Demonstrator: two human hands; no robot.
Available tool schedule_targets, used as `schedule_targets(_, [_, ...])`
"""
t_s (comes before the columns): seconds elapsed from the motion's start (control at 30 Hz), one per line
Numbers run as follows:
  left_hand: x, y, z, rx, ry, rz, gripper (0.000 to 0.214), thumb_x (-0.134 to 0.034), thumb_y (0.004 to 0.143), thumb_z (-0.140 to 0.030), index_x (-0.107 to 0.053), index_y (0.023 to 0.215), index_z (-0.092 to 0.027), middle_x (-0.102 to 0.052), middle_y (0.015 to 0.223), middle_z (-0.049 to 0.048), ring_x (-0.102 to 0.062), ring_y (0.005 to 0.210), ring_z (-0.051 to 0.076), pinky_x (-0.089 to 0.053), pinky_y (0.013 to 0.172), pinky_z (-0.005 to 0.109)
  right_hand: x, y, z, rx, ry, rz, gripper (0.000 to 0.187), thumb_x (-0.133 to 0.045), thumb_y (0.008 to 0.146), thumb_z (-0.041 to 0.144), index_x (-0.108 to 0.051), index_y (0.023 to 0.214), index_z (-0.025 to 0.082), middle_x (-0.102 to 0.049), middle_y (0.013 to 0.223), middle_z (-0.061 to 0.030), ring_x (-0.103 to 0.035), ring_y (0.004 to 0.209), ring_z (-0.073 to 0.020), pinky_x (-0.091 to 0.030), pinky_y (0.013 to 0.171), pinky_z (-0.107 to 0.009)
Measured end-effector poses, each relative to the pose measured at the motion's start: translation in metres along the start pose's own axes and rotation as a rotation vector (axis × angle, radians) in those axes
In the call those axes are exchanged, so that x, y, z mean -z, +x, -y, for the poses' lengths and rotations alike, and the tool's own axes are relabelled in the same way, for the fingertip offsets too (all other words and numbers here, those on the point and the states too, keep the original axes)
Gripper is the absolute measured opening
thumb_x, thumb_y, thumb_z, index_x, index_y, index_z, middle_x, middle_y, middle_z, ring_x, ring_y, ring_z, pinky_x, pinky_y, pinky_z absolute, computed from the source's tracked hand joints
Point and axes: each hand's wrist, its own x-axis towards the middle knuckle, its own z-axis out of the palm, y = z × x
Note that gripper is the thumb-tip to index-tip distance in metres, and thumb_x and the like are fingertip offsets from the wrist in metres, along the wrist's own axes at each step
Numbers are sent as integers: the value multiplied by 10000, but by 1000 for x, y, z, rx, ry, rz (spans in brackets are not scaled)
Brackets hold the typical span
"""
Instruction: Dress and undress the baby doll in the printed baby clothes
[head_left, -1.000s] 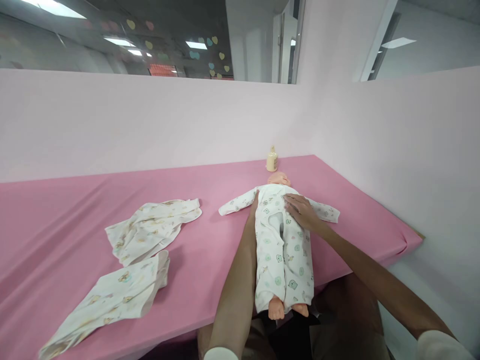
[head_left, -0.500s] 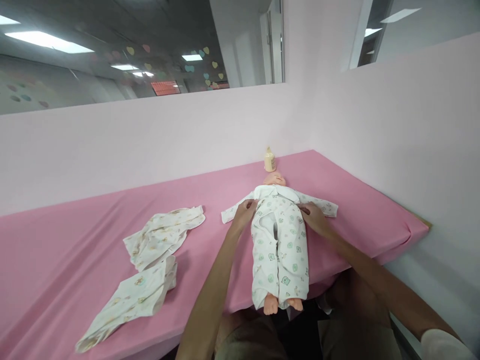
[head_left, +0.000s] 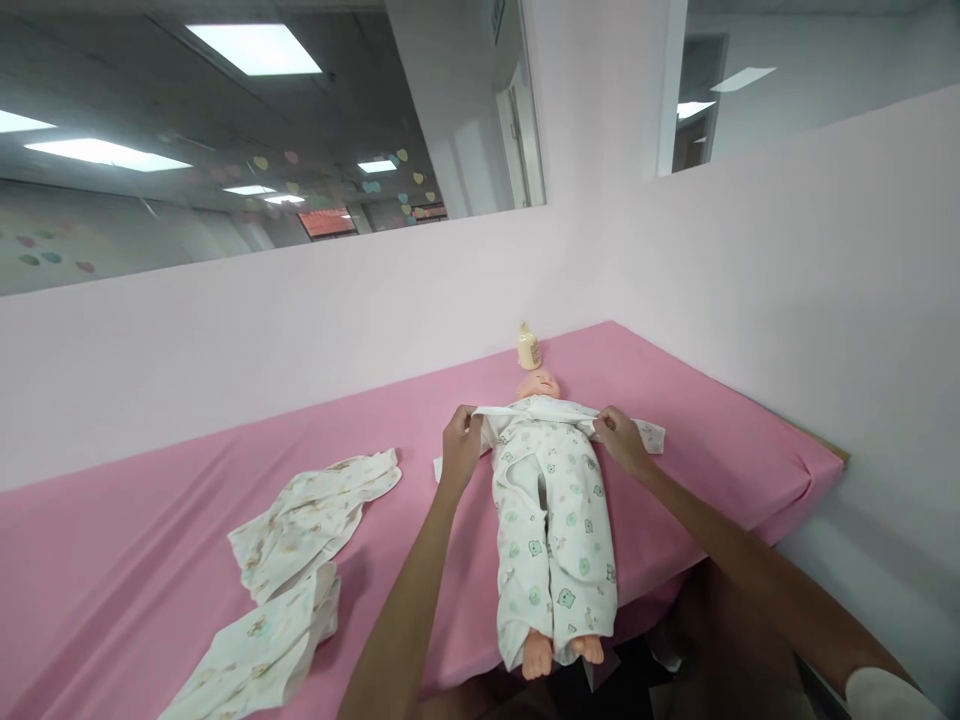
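1. Baby outfit (head_left: 521, 540), a white animal-print top and trousers, is on a doll (head_left: 538, 384) lying face up on the pink-covered desk (head_left: 660, 388). Cream pump bottle (head_left: 529, 350) stands just past the head.

2. Both hands are pinching: left hand (head_left: 459, 445) and right hand (head_left: 620, 438) each have fingers closed on a white cloth edge, pulled into a taut strip across the chest. Honestly can't tell if that's the top's hem or the trousers' waistband.

3. Handling-wise, I'd guess light, floppy, thin cotton. Not slippery, hard to break, but it'll bunch or twist if you tug one side only. The doll underneath looks like the stiffer, heavier part.

4. Best grip imo: the edge at both sides, like here, so the pull stays even. Wouldn't yank from the middle.

5. Long axis runs collar to cuffs, pretty much straight away from the wearer. Collar's at the far end, trouser legs point back this way, feet (head_left: 537, 655) poking out by the near edge. Sleeves spread out crosswise.
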Motion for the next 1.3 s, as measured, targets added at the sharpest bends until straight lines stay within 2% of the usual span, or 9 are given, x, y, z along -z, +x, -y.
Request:
schedule_targets(0.13, [8,-34,10,-208,271,32,164,-427,878,-294,-565,835,-217,-633,857,45,-555,862,215,-446,739,329,-4,-13,2,86,-3,108,187,-505,812,409,-507,843,224,-631,854,-8,-584,800,-185,-447,710,-304])
schedule_targets(0.3, [8,-63,20,-533,419,9,143,-432,878,-212,-570,842,-213,-646,843,66,-586,848,223,-464,784,377,-10,-5,18,170,-128,124,561,-628,759,429,-481,1256,215,-586,1242,-104,-527,1164,-264,-397,995,-440])
schedule_targets(0.43, [5,-72,25,-670,425,27,158,-410,886,-165,-563,884,-204,-646,848,74,-590,858,221,-469,785,378,-5,15,36,133,-73,306,645,-646,776,461,-451,1355,251,-572,1269,-115,-523,1179,-273,-429,951,-415])
schedule_targets(0.53, [3,-76,28,-668,404,74,149,-410,891,-157,-550,889,-207,-646,863,69,-588,858,213,-467,792,370,1,27,46,95,-33,463,566,-679,746,399,-540,1268,230,-636,928,-30,-600,831,-179,-478,740,-307])
schedule_targets(0.63, [0,-80,28,-628,365,110,108,-430,897,-183,-533,884,-209,-644,883,61,-583,867,207,-461,802,361,3,30,49,40,-3,583,457,-696,719,424,-628,1104,187,-527,664,49,-495,577,-114,-414,544,-237])
schedule_targets(0.83, [-8,-81,22,-435,315,110,163,-441,905,-240,-446,745,-211,-575,772,22,-531,782,187,-443,747,334,-3,33,34,12,-20,414,505,-702,712,494,-627,1107,189,-611,1092,-100,-597,920,-200,-479,639,-256])
schedule_targets(1.03, [-13,-74,19,-383,354,69,295,-401,932,-295,-356,651,-214,-504,690,12,-472,727,183,-425,741,343,2,29,30,22,4,599,302,-678,725,423,-607,898,187,-613,839,-1,-562,733,-155,-421,621,-254])
schedule_targets(1.23, [-9,-71,22,-366,316,94,323,-417,948,-391,-431,687,-203,-522,727,12,-498,767,174,-437,788,340,14,-9,14,112,-20,213,207,-546,802,400,-500,748,205,-502,694,35,-454,639,-136,-349,593,-260])
schedule_targets(1.3, [-6,-70,23,-352,279,120,255,-431,939,-381,-488,767,-201,-561,817,24,-525,826,177,-450,805,339,16,-17,-1,157,-29,210,148,-533,793,350,-510,775,206,-523,740,20,-475,692,-151,-380,649,-280])
